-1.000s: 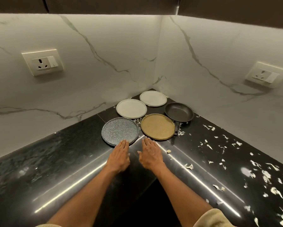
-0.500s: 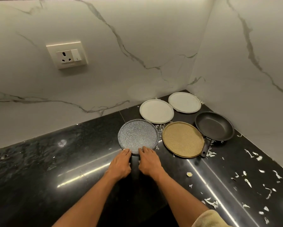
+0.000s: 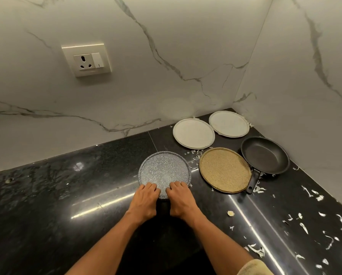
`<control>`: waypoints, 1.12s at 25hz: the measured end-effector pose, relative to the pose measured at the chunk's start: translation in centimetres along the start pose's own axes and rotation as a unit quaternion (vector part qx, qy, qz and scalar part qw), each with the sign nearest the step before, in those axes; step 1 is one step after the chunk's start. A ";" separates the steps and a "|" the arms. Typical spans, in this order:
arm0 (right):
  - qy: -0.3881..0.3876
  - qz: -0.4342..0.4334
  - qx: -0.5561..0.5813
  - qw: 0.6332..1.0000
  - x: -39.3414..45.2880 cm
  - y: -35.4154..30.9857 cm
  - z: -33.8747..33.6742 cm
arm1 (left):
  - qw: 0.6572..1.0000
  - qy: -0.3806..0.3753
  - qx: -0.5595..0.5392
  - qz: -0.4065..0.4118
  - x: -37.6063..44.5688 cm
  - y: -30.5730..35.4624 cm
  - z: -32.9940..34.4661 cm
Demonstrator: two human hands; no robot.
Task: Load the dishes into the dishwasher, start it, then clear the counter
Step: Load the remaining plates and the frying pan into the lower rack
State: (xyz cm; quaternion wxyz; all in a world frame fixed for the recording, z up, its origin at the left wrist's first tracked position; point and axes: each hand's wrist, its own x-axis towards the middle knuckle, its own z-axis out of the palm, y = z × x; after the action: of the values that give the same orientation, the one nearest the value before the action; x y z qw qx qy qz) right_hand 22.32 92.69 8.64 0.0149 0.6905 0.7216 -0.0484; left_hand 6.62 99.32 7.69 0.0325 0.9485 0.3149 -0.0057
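Head view, only view. Black polished worktop (image 3: pixel 47 195) meeting two white marble-veined walls at a back corner. Grey speckled plate (image 3: pixel 164 171) lies flat on the worktop, out from the back wall and nearest the person of all the dishes. Left hand (image 3: pixel 145 201) and right hand (image 3: pixel 181 200) sit side by side on the plate's near rim, fingers curled over the edge onto its top face; both grip the plate, thumbs hidden. Cannot tell whether the near rim is lifted or flat. Tan speckled plate (image 3: pixel 224 169) lies just beside the grey one, toward the right wall, not touching it. Two white plates (image 3: pixel 193 133) and (image 3: pixel 228 124) lie behind, along the back wall, the second in the back corner itself. Black frying pan (image 3: pixel 265 154) sits against the right wall, its handle running under or beside the tan plate's rim; cannot tell which. White scraps (image 3: pixel 320 197) scattered along the worktop's right arm, a few between the plates. Wall socket (image 3: pixel 86 59) on the back wall.
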 end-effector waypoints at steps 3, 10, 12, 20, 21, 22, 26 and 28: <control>0.027 -0.012 -0.005 1.000 -0.7 0.0 0.3 | 1.000 0.001 0.012 0.017 -0.2 0.2 -0.6; 0.192 -0.001 0.019 0.981 -0.4 0.5 -4.4 | 0.990 0.134 -0.035 0.029 0.6 -0.8 -5.1; 0.245 0.006 0.014 0.970 -0.5 0.6 -5.7 | 0.984 0.166 -0.045 0.046 0.7 -1.3 -7.2; 0.372 0.050 -0.010 0.927 -4.3 -4.2 -9.3 | 0.947 0.282 -0.110 0.103 -4.8 -2.4 -12.1; 0.383 0.059 -0.014 0.922 -5.5 -5.2 -9.6 | 0.942 0.291 -0.121 0.111 -5.8 -2.2 -12.3; 0.394 0.069 -0.016 0.916 -6.9 -6.3 -9.8 | 0.937 0.301 -0.133 0.120 -6.8 -1.9 -12.4; 0.443 0.153 -0.015 0.883 -13.8 -11.4 -9.9 | 0.913 0.316 -0.195 0.167 -12.6 0.9 -12.3; 0.463 0.198 -0.014 0.864 -17.8 -14.0 -9.3 | 0.904 0.306 -0.222 0.198 -15.9 3.0 -11.7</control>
State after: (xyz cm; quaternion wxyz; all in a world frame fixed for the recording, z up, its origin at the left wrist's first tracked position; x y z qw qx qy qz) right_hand 9.55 75.27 20.17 -0.3021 0.7613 0.4942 0.2913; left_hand -4.46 88.21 20.05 0.1449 0.9147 0.1081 0.3614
